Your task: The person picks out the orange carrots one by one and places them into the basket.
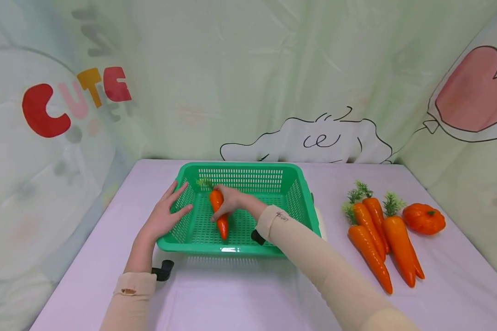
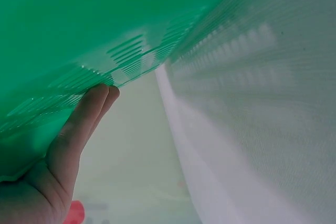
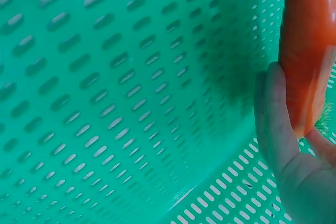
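A green plastic basket (image 1: 240, 248) with slotted walls stands on the table. Inside it, my right hand (image 1: 231, 200) grips an orange toy carrot (image 1: 222, 225) by its thick upper part, with the fingers on one side and the thumb on the other. The carrot's leafy top (image 1: 205, 183) points to the basket's back left. In the right wrist view the same carrot (image 3: 307, 51) lies between fingers and thumb, beside the slotted wall. My left hand (image 1: 165, 216) is at the basket's left side, fingers extended. The left wrist view shows its fingers (image 2: 86, 116) against the outer slotted wall.
Several toy carrots (image 1: 370, 255) with green tops lie bunched to the right of the basket. Beyond them sits an orange pumpkin (image 1: 424, 219). A white object (image 1: 320, 223) shows partly behind the basket's right side. Printed curtains (image 1: 248, 82) enclose the table's back and sides.
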Motion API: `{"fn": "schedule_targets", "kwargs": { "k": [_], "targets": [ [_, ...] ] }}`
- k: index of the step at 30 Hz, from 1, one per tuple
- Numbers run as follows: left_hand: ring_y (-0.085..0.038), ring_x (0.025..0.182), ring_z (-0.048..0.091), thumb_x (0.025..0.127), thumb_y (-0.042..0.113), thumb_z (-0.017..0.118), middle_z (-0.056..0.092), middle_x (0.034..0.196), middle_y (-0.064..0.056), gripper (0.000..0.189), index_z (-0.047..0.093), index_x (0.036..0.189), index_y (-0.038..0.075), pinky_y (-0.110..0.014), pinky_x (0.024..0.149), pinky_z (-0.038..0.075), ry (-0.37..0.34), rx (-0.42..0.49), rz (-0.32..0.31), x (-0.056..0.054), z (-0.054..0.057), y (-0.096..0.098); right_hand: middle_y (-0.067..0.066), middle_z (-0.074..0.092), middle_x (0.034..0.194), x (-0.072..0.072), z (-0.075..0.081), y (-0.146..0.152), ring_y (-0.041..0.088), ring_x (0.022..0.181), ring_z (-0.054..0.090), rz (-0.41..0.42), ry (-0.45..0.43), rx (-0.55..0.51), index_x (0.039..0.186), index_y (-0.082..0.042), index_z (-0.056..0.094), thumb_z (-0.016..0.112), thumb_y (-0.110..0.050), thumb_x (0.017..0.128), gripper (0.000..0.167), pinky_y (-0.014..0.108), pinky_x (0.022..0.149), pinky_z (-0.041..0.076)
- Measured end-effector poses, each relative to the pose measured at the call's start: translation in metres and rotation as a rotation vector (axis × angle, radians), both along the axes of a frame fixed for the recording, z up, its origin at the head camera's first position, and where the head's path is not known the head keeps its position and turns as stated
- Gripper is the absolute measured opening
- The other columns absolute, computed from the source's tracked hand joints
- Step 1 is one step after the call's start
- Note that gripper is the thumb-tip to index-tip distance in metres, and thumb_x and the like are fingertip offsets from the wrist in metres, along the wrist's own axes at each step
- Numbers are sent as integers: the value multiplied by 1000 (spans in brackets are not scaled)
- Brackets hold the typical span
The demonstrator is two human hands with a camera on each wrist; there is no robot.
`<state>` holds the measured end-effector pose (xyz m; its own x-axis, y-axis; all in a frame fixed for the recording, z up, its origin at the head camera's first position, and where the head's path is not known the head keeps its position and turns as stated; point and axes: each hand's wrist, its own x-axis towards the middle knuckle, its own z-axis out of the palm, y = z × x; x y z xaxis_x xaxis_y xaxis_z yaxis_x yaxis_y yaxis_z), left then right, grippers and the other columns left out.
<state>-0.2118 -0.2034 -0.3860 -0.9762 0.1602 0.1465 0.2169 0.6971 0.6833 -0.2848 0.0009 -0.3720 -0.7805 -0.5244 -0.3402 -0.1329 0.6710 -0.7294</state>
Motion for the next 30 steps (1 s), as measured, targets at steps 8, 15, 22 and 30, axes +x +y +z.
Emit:
{"fn": "schedule_targets", "kwargs": {
  "k": [8, 15, 22, 30],
  "targets": [
    [-41, 135, 13, 91, 40, 54, 6, 153, -12, 66, 26, 146, 18, -65, 98, 22, -2, 5, 0, 0, 0, 1, 14, 44, 118, 0, -7, -7, 23, 96, 48, 51, 59, 104, 141, -9, 26, 82, -19, 68, 91, 25, 71, 51],
    [-40, 135, 13, 90, 41, 54, 7, 153, -11, 66, 27, 146, 18, -64, 98, 23, -3, 4, 10, 0, 0, 1, 12, 45, 116, -1, -9, -11, 22, 98, 48, 80, 102, 151, 140, -10, 26, 81, -24, 69, 92, 25, 76, 47],
    [-40, 135, 14, 90, 42, 54, 8, 153, -11, 66, 27, 146, 19, -64, 98, 23, 1, 10, 8, 0, 0, 1, 14, 46, 117, 2, -7, -12, 22, 93, 53, 69, -5, 55, 141, -9, 23, 81, -14, 69, 93, 29, 70, 53],
    [-40, 135, 13, 91, 42, 53, 7, 153, -11, 65, 26, 146, 18, -65, 98, 22, -2, 10, 6, 0, 0, 0, 13, 46, 117, 1, -6, -9, 21, 92, 53, 65, -32, 20, 142, -8, 23, 79, -14, 71, 91, 31, 75, 52]
  ]
}}
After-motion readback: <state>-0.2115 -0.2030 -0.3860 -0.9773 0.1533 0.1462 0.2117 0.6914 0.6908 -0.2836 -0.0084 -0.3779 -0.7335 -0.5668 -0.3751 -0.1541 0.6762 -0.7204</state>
